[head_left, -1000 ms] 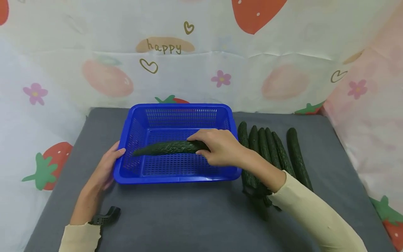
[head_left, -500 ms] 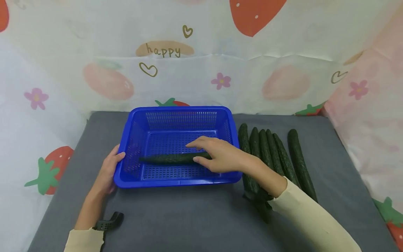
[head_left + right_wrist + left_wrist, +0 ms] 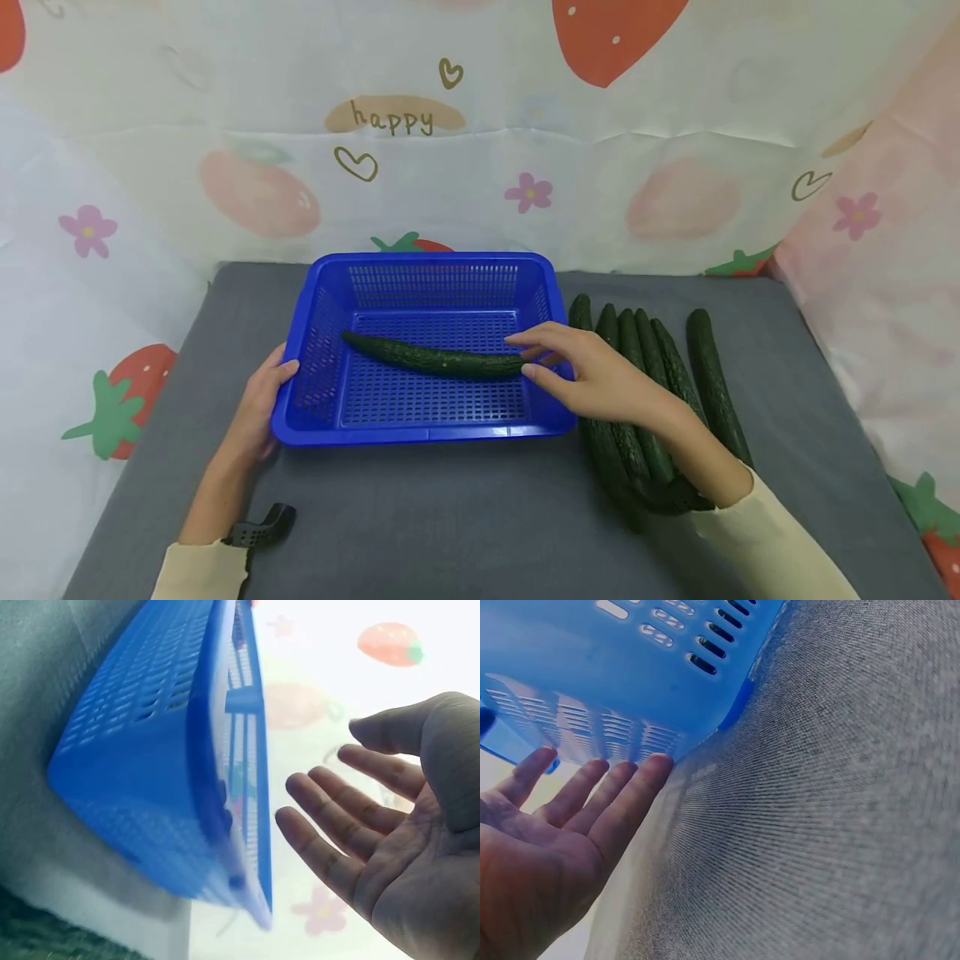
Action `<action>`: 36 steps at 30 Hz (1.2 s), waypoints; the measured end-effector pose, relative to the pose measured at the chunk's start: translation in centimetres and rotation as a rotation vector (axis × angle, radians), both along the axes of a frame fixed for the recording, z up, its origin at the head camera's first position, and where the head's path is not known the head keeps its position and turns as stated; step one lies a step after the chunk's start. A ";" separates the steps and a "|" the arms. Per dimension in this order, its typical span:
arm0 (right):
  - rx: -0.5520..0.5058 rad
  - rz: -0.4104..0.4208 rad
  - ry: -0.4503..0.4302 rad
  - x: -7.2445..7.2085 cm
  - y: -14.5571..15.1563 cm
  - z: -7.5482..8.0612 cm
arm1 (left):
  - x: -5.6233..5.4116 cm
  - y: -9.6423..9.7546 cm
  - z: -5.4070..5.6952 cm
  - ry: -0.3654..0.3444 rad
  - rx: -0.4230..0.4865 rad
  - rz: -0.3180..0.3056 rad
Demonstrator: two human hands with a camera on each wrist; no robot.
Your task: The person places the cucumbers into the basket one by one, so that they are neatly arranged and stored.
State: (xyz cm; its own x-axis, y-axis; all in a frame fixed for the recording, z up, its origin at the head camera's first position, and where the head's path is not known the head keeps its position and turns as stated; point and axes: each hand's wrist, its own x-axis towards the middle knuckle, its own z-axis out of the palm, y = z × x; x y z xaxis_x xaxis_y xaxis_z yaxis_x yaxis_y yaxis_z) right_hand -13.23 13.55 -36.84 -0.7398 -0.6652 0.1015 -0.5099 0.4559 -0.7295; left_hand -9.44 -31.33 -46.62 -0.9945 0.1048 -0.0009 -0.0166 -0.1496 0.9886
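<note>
On the grey tabletop (image 3: 450,517): one cucumber (image 3: 435,360) laid in a basket (image 3: 420,435), one of two hands holding nothing

Cucumber seen lengthwise, slightly aslant, across the basket floor, thick end near the right wall, tapered end towards the left. Basket's left rim is held by the left hand (image 3: 258,404): thumb set over the rim, fingers laid nearly straight against the outside wall. Nothing is held by the right hand (image 3: 592,375); fingers loosely spread, thumb apart, poised about the right rim. Whether the cucumber's thick end is brushed by its fingertips cannot be told.

To the right, a close row of cucumbers (image 3: 652,354) is crossed by the right forearm (image 3: 701,450).

Risks, as judged: cucumber could be swivelled if its end were caught by the right fingers; row could be rolled out of line by a low forearm; basket could be dragged or tipped by an uneven left pull, being gripped on one side only.
</note>
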 end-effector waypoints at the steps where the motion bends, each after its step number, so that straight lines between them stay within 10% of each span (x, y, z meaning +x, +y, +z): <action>1: -0.005 -0.011 0.007 0.1 0.4 -0.1 | 0.0 0.0 0.0 -0.002 -0.005 0.000; 36: -0.026 -0.382 0.189 2.3 12.0 -4.2 | 0.2 -0.2 0.0 -0.010 -0.041 -0.034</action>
